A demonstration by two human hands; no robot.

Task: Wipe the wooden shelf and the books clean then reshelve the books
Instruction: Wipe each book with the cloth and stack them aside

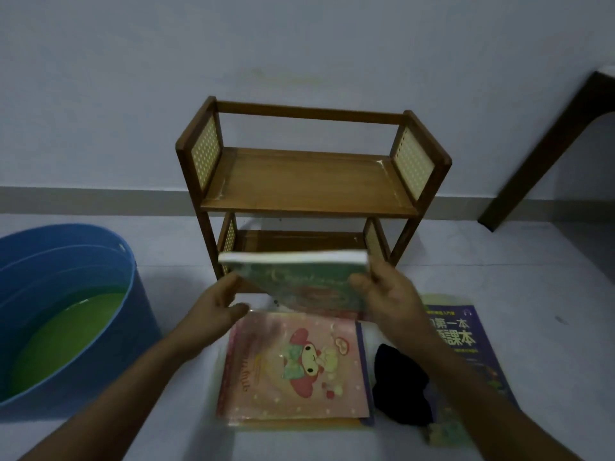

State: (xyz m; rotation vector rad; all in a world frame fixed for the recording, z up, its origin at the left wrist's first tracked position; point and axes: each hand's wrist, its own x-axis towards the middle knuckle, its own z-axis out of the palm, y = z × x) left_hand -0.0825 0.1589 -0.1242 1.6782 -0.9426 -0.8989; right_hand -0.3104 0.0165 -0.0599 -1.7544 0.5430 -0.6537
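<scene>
A small two-tier wooden shelf [309, 184] with woven side panels stands on the floor against the wall, both tiers bare. My right hand [386, 294] grips the right edge of a green book [299, 277], held tilted in front of the lower tier. At the book's lower left corner my left hand [216, 306] touches it with relaxed fingers. Below lies a pink cartoon book [293, 364] on top of a stack. A dark cloth [402, 380] lies to its right, partly over a purple book [466, 341].
A blue tub [66, 261] holding greenish water stands on the floor at the left. At the far right, a dark furniture leg [545, 151] slants down to the floor. The floor is pale and the wall grey.
</scene>
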